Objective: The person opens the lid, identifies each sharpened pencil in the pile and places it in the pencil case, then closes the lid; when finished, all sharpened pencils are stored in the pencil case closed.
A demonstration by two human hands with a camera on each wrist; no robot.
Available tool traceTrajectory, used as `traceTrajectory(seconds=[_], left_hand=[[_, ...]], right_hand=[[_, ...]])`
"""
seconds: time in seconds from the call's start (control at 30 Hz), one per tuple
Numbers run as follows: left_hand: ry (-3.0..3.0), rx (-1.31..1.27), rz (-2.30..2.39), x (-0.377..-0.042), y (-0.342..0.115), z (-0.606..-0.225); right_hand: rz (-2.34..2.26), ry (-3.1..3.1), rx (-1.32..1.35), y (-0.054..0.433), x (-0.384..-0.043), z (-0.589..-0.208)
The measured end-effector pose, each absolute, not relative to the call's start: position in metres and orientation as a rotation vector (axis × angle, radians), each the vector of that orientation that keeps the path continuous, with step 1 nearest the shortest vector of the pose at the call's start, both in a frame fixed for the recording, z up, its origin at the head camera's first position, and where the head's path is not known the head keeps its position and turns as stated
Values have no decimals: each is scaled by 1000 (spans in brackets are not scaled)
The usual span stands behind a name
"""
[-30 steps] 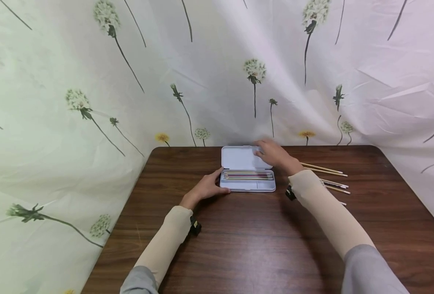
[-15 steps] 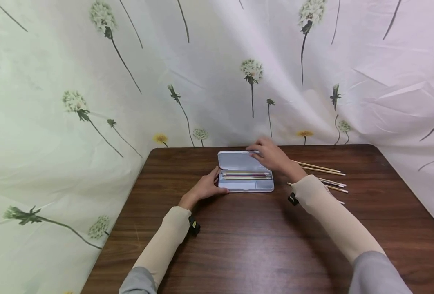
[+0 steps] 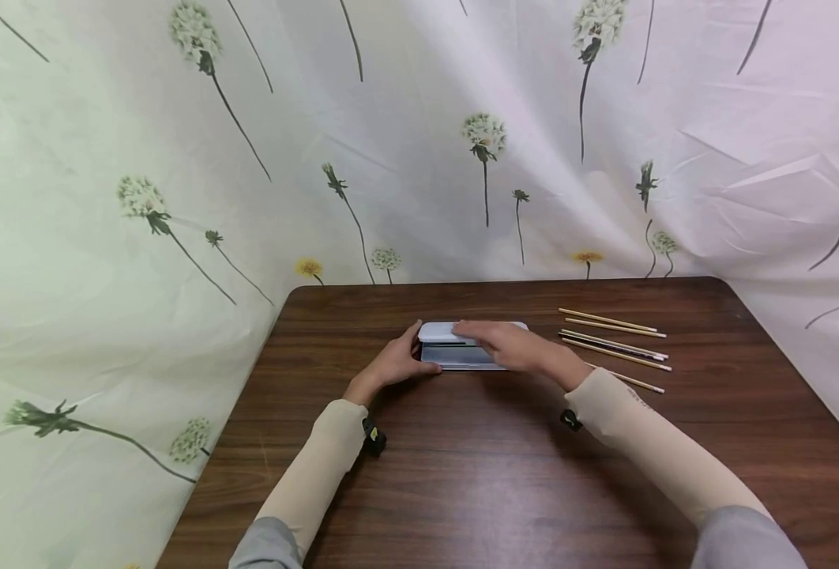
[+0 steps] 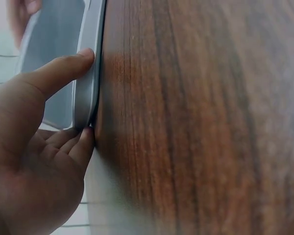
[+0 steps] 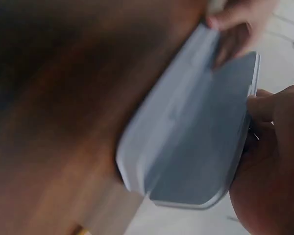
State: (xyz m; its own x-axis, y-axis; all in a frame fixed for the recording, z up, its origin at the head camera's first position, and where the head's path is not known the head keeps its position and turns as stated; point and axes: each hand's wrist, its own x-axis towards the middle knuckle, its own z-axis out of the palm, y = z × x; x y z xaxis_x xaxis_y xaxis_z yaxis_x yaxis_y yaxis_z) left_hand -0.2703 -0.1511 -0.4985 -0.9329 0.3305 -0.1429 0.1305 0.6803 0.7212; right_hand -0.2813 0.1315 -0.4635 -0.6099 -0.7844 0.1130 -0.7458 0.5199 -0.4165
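Observation:
A white pencil case (image 3: 462, 358) lies on the table with its hinged lid (image 3: 436, 332) tilted partway down over the base. My left hand (image 3: 394, 362) grips the case's left end, its thumb (image 4: 68, 68) on the front edge and its fingers round the end. At the lid's free edge, my right hand (image 3: 512, 345) pinches the lid, the thumb (image 5: 264, 106) on the inner side and the other fingers behind it. A strip of the base's inside shows below the lid in the head view; the pencils in it are mostly hidden.
Several loose pencils (image 3: 613, 346) lie side by side on the brown wooden table (image 3: 448, 474), right of the case and close to my right forearm. A flower-printed cloth (image 3: 419, 142) hangs right behind the table's far edge.
My right hand has swung the lid from lying back open to forward over the base, covering the pencils inside. My left hand stays at the case's left end.

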Motion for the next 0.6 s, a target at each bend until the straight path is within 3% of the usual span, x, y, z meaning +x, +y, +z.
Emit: traceTrajectory(seconds=[0.27, 0.6], left_hand=[[2674, 381, 1020, -271, -151, -498], [2684, 392, 990, -271, -150, -498]], right_hand=[[-521, 2644, -1496, 129, -263, -490], [-531, 2646, -1450, 128, -256, -495]])
